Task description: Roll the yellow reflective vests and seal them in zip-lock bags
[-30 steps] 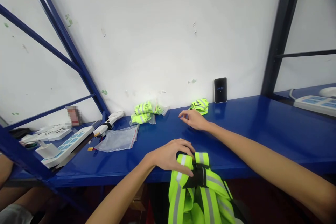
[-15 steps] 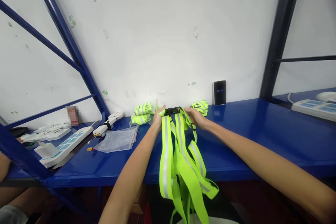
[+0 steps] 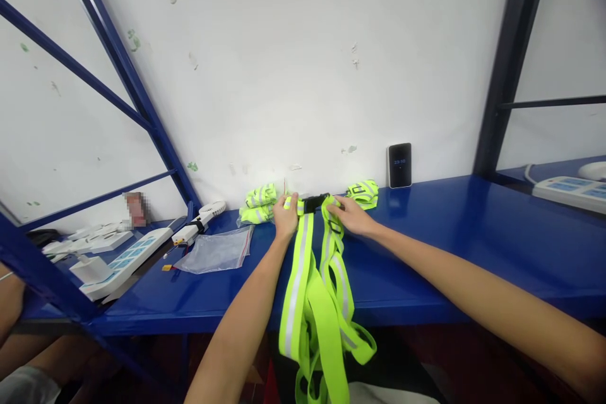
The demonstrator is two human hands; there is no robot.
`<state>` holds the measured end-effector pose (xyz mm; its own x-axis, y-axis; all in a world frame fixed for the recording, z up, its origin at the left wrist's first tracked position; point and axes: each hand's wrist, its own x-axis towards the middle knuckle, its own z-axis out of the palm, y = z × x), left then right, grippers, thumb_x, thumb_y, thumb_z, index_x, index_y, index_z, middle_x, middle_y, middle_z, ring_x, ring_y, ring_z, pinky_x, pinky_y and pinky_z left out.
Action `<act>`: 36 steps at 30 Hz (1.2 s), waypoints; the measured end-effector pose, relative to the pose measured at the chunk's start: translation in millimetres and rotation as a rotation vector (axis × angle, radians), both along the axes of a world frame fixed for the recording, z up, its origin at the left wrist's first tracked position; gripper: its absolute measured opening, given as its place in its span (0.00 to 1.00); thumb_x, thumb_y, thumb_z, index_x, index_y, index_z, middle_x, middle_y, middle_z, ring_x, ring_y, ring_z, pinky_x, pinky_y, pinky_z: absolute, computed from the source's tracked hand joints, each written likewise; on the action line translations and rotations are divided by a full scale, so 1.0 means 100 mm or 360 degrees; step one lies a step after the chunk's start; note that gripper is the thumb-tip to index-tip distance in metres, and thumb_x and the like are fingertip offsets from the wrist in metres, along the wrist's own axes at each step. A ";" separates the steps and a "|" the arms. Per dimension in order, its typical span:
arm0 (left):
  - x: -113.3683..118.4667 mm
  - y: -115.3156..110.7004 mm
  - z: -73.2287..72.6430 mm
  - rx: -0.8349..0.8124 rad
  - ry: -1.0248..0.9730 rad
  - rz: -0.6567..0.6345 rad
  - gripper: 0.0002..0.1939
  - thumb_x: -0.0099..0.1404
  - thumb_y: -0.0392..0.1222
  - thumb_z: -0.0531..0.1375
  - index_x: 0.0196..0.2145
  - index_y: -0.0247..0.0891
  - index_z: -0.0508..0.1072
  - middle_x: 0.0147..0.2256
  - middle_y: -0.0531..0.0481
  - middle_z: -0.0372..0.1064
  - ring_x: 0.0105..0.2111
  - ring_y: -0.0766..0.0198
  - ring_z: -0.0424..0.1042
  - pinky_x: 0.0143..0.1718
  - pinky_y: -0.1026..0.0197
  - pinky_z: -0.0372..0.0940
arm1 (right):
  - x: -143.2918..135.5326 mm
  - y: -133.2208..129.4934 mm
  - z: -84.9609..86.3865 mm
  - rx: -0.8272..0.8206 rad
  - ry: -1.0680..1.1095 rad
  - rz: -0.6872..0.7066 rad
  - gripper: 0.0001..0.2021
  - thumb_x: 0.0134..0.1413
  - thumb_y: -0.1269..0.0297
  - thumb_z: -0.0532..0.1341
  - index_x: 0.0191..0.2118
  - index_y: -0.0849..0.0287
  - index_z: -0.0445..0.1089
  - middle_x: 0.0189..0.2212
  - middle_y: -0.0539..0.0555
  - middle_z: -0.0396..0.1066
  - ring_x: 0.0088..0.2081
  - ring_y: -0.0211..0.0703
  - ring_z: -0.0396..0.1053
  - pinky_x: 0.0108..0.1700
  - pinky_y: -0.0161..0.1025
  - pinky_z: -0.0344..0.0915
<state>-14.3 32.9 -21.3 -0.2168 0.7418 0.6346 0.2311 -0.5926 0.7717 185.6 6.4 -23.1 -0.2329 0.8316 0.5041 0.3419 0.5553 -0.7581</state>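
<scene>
Between my two hands hangs a neon-yellow reflective vest made of straps with silver stripes. Its black buckle sits at the top and looks fastened. My left hand is closed on the strap just left of the buckle. On the other side, my right hand pinches the strap beside the buckle. Several loops of strap dangle over the front edge of the blue table and out of view at the bottom. A small black slider shows on the strap below my right fingers.
Folded neon bundles lie by the wall, a bagged one at left and another at right. A clear zip bag, a white handheld fan, a power strip and a black-screened device stand about. A person's arm shows far left.
My hands hold the buckle more level and in plainer view, with fingers on the straps at either side. The dangling straps have swung slightly left.
</scene>
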 end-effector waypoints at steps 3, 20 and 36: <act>0.06 -0.07 0.04 0.0121 0.0069 -0.0079 0.16 0.57 0.53 0.63 0.29 0.36 0.69 0.26 0.54 0.65 0.31 0.65 0.65 0.35 0.65 0.60 | 0.09 0.13 -0.01 0.0126 0.0021 -0.0341 0.11 0.57 0.57 0.55 0.33 0.58 0.68 0.31 0.53 0.73 0.33 0.47 0.68 0.36 0.40 0.63; 0.22 -0.22 0.08 -0.0263 -0.0325 -0.0747 0.22 0.55 0.55 0.64 0.40 0.35 0.71 0.29 0.49 0.74 0.14 0.74 0.63 0.14 0.68 0.47 | 0.20 0.17 0.06 0.0252 0.0543 -0.0546 0.11 0.57 0.55 0.55 0.38 0.57 0.64 0.36 0.56 0.71 0.38 0.48 0.68 0.42 0.42 0.63; 0.24 -0.31 -0.03 -0.0264 0.0633 -0.0738 0.21 0.57 0.56 0.63 0.40 0.36 0.72 0.36 0.47 0.70 0.30 0.65 0.68 0.32 0.63 0.63 | 0.21 0.13 0.06 0.0364 0.0339 -0.0584 0.10 0.58 0.58 0.54 0.41 0.57 0.66 0.34 0.53 0.71 0.36 0.47 0.68 0.39 0.41 0.63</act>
